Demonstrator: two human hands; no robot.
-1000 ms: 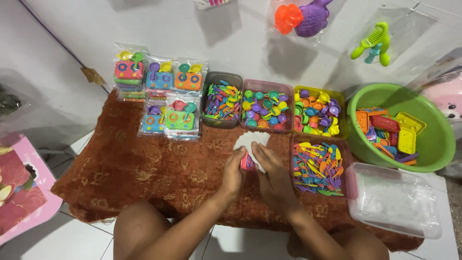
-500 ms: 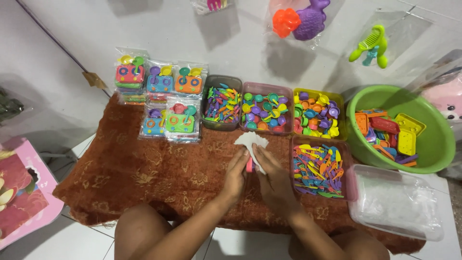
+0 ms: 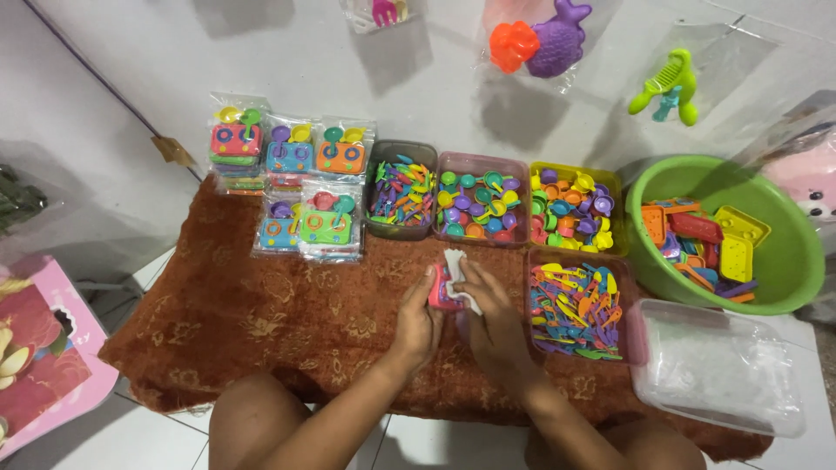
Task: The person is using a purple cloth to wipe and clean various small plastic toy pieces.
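The small pink plastic toy piece (image 3: 441, 294) is mostly hidden between the left hand (image 3: 418, 322) and right hand (image 3: 493, 324). The pink printed box (image 3: 39, 348) is cut off by the left edge.

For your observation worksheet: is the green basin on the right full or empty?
Partly filled. The green basin holds a loose pile of flat plastic toy pieces in orange, yellow and red, while much of its inner wall shows bare.

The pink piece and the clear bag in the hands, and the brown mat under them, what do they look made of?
Pink piece: probably moulded plastic, with flat bright colour and a smooth face. Clear bag: likely thin plastic film, see-through and crumpled, held by the left hand and right hand. Brown mat: seemingly soft pile fabric, matt, with a pressed floral pattern.
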